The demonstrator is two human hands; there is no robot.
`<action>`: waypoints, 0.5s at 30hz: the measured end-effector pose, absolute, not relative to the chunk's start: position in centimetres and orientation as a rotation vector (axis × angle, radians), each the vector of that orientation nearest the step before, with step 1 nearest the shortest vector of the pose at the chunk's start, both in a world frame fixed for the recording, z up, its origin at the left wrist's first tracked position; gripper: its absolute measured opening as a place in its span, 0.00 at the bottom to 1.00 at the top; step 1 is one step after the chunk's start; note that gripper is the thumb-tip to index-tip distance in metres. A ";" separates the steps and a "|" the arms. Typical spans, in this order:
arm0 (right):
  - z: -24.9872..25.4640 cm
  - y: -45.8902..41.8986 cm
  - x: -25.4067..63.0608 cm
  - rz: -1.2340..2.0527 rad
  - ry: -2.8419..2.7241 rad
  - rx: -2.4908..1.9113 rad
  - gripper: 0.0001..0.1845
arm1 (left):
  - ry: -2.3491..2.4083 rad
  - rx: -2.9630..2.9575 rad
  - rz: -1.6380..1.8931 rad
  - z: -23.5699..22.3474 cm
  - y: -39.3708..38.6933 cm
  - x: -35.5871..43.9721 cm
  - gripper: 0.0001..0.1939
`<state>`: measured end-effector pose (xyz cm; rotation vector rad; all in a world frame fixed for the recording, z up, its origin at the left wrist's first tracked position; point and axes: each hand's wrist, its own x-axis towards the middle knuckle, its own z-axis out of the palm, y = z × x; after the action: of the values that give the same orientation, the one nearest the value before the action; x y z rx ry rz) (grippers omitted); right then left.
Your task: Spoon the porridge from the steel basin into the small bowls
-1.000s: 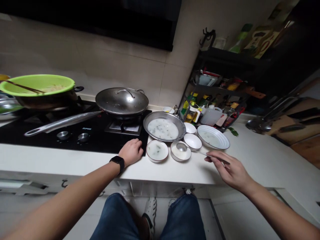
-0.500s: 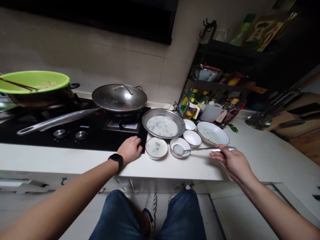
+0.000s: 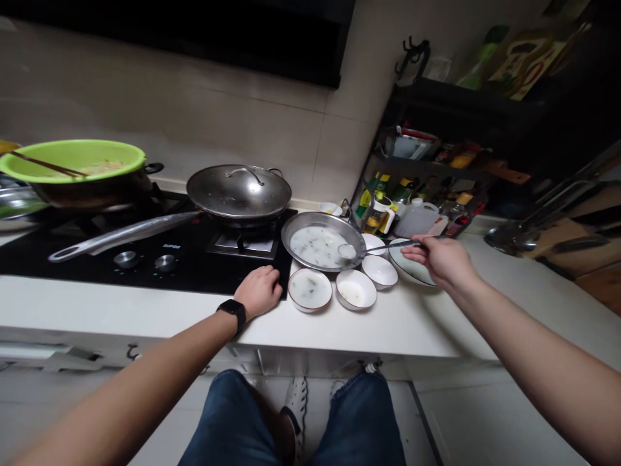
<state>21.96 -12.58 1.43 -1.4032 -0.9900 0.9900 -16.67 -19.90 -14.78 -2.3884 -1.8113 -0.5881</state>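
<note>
right hand point(image 3: 439, 259) pinches spoon point(image 3: 347, 251) over soup point(image 3: 315, 246) in steel pan point(image 3: 310, 218), left hand point(image 3: 259, 291) rests curled on counter edge point(image 3: 145, 304); front bowl point(image 3: 309, 290) filled, middle bowl point(image 3: 356, 289) and far bowl point(image 3: 379, 272) nearly empty.

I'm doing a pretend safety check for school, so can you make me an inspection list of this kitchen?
surface: white counter beside a black gas hob.
job's things: metal ladle over a steel dish of milky soup with green bits; a soup-filled white bowl, a nearly empty white bowl, a third white bowl, a blue-rimmed plate.
clutter: dark rack crowded with bottles and a plastic jug.
hands: right hand holds the ladle; left hand rests on the counter edge, holding nothing.
cables: nothing seen.
surroundings: lidded wok on the hob, green basin with chopsticks, tiled wall.
</note>
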 end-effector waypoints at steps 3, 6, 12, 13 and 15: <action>-0.7 -10.7 19.9 0.909 -1.150 -1.347 0.05 | -1.824 -2.385 -0.576 -14.7 -19.9 -16.6 0.07; -2.4 -10.5 18.7 0.664 -1.563 -1.228 0.08 | -1.830 -2.389 -0.576 -14.8 -19.9 -16.7 0.07; -1.3 -14.3 19.3 0.080 -2.466 -0.800 0.11 | -1.825 -2.397 -0.597 -14.9 -19.9 -16.8 0.07; -0.7 -15.3 19.7 0.065 -2.463 -0.799 0.11 | -1.824 -2.399 -0.596 -14.9 -19.8 -16.8 0.07; 0.4 -17.6 21.1 0.076 -2.312 -0.900 0.12 | -1.820 -2.401 -0.597 -14.9 -19.8 -16.8 0.07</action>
<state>21.06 -17.65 0.43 -0.9003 -2.3124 0.0756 -16.79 -19.82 -14.93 -2.4011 -1.8205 -0.5969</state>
